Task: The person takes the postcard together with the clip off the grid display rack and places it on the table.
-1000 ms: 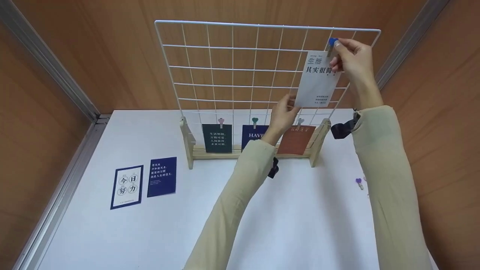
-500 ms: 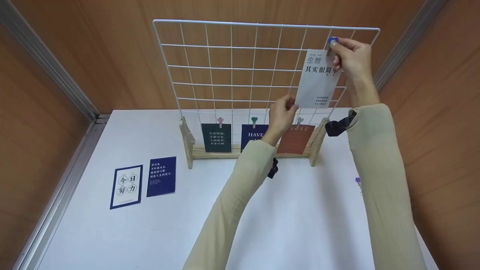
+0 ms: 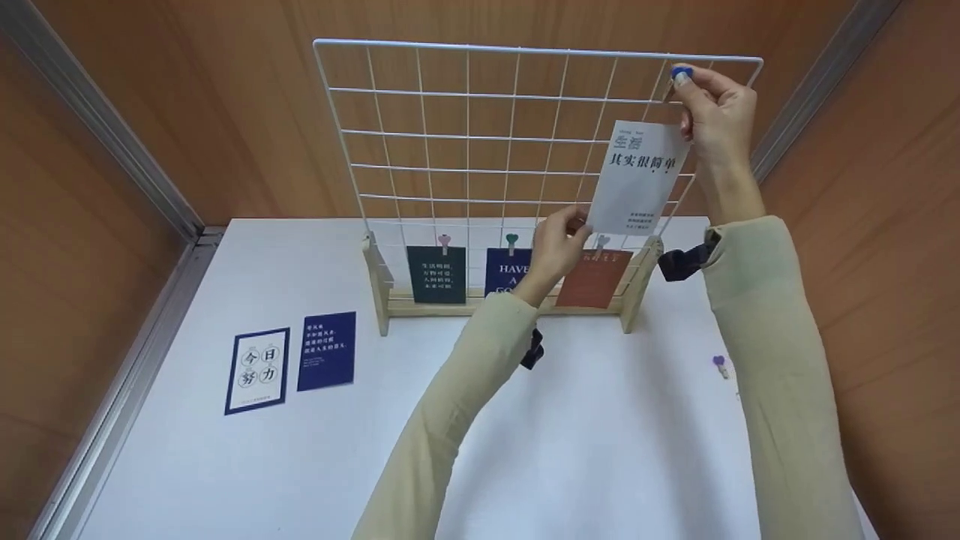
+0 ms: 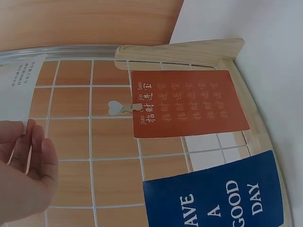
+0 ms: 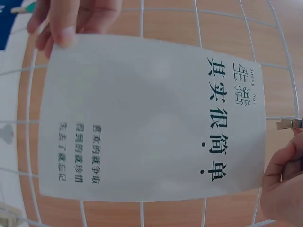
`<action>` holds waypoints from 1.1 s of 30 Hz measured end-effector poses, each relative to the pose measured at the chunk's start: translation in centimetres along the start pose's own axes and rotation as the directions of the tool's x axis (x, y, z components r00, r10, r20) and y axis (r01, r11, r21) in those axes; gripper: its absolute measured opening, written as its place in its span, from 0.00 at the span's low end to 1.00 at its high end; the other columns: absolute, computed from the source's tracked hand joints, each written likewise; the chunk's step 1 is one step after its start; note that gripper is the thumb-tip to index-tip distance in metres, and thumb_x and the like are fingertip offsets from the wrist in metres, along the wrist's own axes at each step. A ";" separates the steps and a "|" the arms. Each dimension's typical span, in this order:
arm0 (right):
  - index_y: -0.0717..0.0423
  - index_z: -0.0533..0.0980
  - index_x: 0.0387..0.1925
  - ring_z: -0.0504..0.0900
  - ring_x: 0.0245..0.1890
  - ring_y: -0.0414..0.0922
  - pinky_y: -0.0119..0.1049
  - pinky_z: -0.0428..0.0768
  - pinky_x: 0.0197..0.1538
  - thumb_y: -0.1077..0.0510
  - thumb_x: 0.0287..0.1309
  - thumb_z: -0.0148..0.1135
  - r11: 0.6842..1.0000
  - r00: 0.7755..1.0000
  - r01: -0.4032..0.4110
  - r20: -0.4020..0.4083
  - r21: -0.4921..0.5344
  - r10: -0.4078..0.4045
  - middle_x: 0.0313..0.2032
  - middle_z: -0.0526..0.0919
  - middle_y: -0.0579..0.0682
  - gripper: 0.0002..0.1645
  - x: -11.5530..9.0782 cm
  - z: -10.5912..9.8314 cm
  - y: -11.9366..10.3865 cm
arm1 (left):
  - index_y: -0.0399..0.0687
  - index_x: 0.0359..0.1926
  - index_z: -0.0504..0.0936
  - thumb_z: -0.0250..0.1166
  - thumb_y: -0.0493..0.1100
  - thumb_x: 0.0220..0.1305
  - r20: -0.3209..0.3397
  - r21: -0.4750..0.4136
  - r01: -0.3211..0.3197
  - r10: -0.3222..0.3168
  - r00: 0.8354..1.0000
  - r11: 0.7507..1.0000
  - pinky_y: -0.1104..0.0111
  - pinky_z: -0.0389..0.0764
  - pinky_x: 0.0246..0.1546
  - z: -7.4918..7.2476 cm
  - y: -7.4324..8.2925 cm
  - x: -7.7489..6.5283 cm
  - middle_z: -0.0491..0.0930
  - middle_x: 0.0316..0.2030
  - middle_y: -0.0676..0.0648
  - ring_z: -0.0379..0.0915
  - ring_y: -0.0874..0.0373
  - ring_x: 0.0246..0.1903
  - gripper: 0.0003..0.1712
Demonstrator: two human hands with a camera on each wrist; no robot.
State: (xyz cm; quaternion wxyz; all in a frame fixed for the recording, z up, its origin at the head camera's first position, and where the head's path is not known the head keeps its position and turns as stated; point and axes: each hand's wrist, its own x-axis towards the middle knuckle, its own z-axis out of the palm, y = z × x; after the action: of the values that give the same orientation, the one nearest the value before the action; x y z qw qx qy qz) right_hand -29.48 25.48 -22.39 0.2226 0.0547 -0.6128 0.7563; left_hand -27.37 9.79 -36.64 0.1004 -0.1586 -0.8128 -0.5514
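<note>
My left hand (image 3: 556,246) pinches the lower left corner of a white card (image 3: 637,180) with dark lettering, which hangs tilted in front of a white wire grid (image 3: 491,95). My right hand (image 3: 721,124) holds a small wooden clothespin (image 5: 288,124) with a blue top by the grid's upper right part. In the right wrist view the clothespin sits apart from the card's top edge, while my right fingers are close to that edge. Below, an orange-red card (image 4: 189,104) hangs from a clothespin with a pale heart (image 4: 115,108). My left arm partly hides a blue card (image 4: 218,194) beside it.
A dark green card (image 3: 436,275) hangs at the grid's lower left. The grid stands in a wooden base (image 3: 435,307). Flat on the white table lie a blue-bordered card (image 3: 256,371) and a dark blue card (image 3: 327,351). A purple-heart clothespin (image 3: 720,366) lies at right.
The white card and my left hand have moved down. My right hand has shifted slightly up and right with the blue clothespin, so a gap now shows between clothespin and card.
</note>
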 end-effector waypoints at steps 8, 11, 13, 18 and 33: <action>0.69 0.77 0.36 0.63 0.10 0.40 0.25 0.63 0.13 0.63 0.48 0.63 0.998 0.996 0.029 0.083 0.059 -0.034 0.19 0.74 0.54 0.13 -1.3 -1.5 0.9 | 0.39 0.37 0.77 0.58 0.35 0.58 0.053 -0.025 -0.027 0.029 0.998 0.999 0.77 0.71 0.33 -2.6 -1.7 -1.7 0.77 0.29 0.50 0.71 0.62 0.30 0.06; 0.70 0.77 0.35 0.64 0.09 0.39 0.24 0.62 0.12 0.65 0.49 0.62 0.997 0.992 0.022 0.118 0.078 -0.031 0.22 0.77 0.55 0.12 -1.7 -2.0 1.4 | 0.37 0.37 0.77 0.58 0.35 0.58 0.063 -0.072 -0.034 0.038 0.997 0.997 0.76 0.72 0.34 -4.0 -2.4 -2.4 0.77 0.29 0.48 0.71 0.60 0.30 0.06; 0.70 0.77 0.35 0.64 0.09 0.39 0.24 0.62 0.12 0.65 0.49 0.61 0.997 0.990 0.008 0.139 0.076 -0.018 0.23 0.78 0.56 0.11 -2.1 -2.4 1.8 | 0.37 0.38 0.77 0.57 0.35 0.59 0.077 -0.094 -0.014 0.021 0.997 0.996 0.75 0.72 0.34 -4.9 -2.9 -3.0 0.77 0.29 0.48 0.71 0.60 0.31 0.07; 0.68 0.78 0.33 0.65 0.10 0.38 0.23 0.62 0.12 0.65 0.50 0.61 0.997 0.984 -0.056 0.169 0.045 0.047 0.22 0.77 0.53 0.08 -3.1 -3.7 3.2 | 0.37 0.40 0.76 0.57 0.35 0.58 0.102 -0.131 0.065 -0.051 0.993 0.989 0.72 0.72 0.35 -7.3 -4.1 -4.7 0.76 0.30 0.48 0.70 0.59 0.31 0.09; 0.57 0.78 0.27 0.66 0.11 0.35 0.23 0.66 0.15 0.64 0.55 0.57 0.955 0.948 -0.247 0.163 -0.167 0.274 0.15 0.72 0.46 0.05 -8.0 -11.4 10.2 | 0.36 0.36 0.77 0.58 0.34 0.57 0.048 -0.136 0.175 -0.170 0.984 0.975 0.67 0.74 0.34 -13.2 -9.8 -10.6 0.76 0.29 0.47 0.73 0.52 0.32 0.06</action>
State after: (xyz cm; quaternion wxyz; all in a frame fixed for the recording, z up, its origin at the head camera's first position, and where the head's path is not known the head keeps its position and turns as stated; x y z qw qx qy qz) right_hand -24.23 32.66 -37.19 0.0662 0.0267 -0.6856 0.7245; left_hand -21.32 -7.40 -43.78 0.0259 -0.1041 -0.7846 -0.6107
